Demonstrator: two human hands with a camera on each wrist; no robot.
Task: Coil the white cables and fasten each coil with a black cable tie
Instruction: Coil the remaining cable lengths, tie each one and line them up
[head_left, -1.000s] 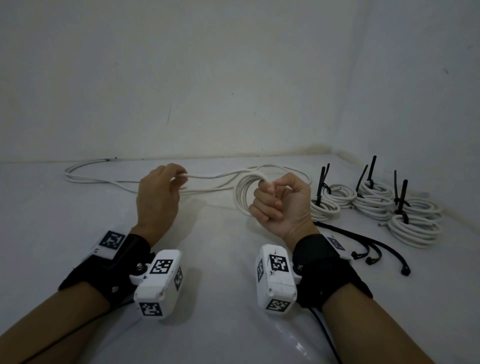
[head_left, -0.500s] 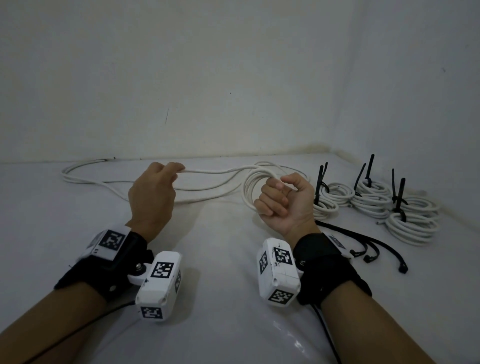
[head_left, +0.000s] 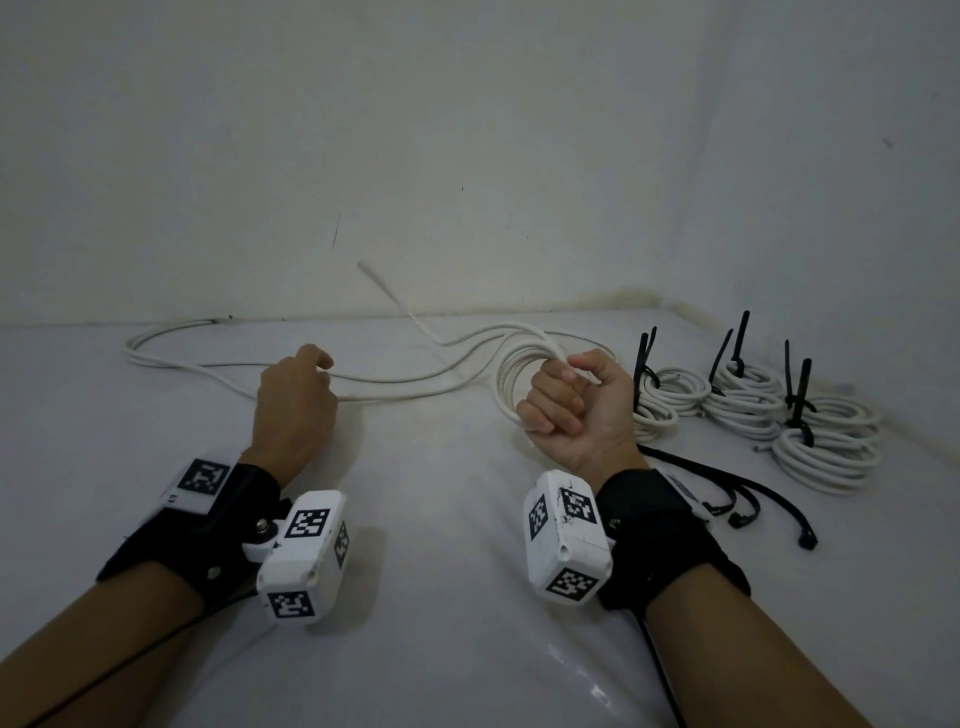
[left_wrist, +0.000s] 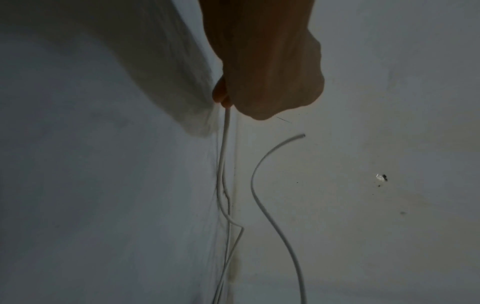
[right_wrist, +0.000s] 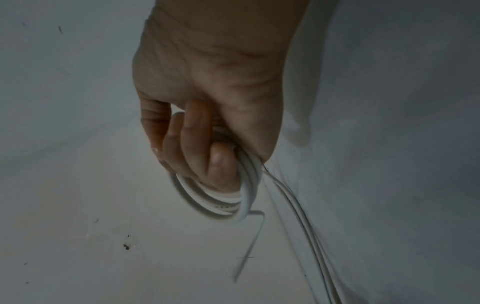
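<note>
White cable (head_left: 395, 382) lies in long loops across the desk (head_left: 441, 545) by the back wall, one free end (head_left: 363, 267) whipped up in the air. R hand (head_left: 576, 410) grip clenched round the part-wound coil (head_left: 511, 384), held above desk. L hand (head_left: 293, 400) grip pinches a single strand (left_wrist: 226, 127). To the right: 3 finished coils w/ black ties (head_left: 748, 400) upright. Spare ties (head_left: 769, 499) lie near R wrist.
</note>
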